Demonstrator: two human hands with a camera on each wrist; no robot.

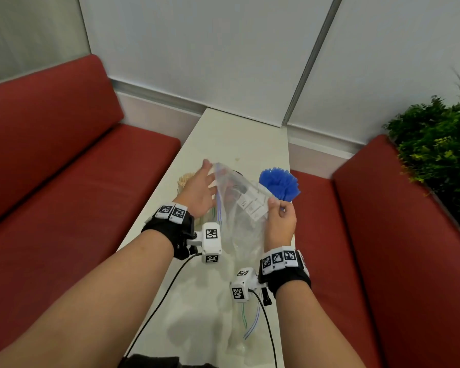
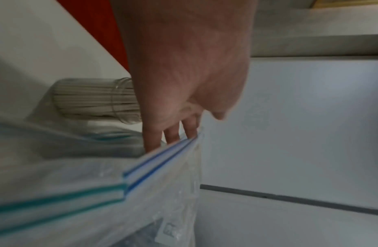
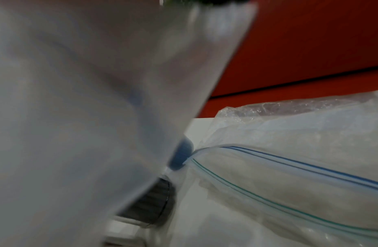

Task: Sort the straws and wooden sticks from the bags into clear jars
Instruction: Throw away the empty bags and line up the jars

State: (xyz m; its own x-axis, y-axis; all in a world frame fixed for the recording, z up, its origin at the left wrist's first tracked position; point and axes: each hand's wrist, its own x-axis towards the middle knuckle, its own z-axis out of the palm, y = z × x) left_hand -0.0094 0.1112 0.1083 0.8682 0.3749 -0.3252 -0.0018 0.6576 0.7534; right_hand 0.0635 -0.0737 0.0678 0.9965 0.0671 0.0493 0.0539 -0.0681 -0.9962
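I hold a clear zip bag point(image 1: 239, 208) up over the white table point(image 1: 237, 139). My right hand point(image 1: 279, 219) pinches its near corner beside a white label. My left hand point(image 1: 199, 189) is spread, its straight fingers point(image 2: 173, 133) touching the bag's blue zip edge point(image 2: 162, 160). Blue straws point(image 1: 279, 183) stand bunched upright behind the bag on the right. Wooden sticks point(image 1: 185, 179) fill a clear jar point(image 2: 92, 98) behind my left hand. In the right wrist view the held bag point(image 3: 78, 100) is a blur hiding the hand.
A second zip bag point(image 1: 245, 330) lies flat on the table near me, its blue and green zip lines point(image 3: 289, 167) showing. A dark ribbed lid point(image 3: 152, 205) lies beside it. Red benches point(image 1: 64, 168) flank the table. A green plant point(image 1: 436, 144) stands at the right.
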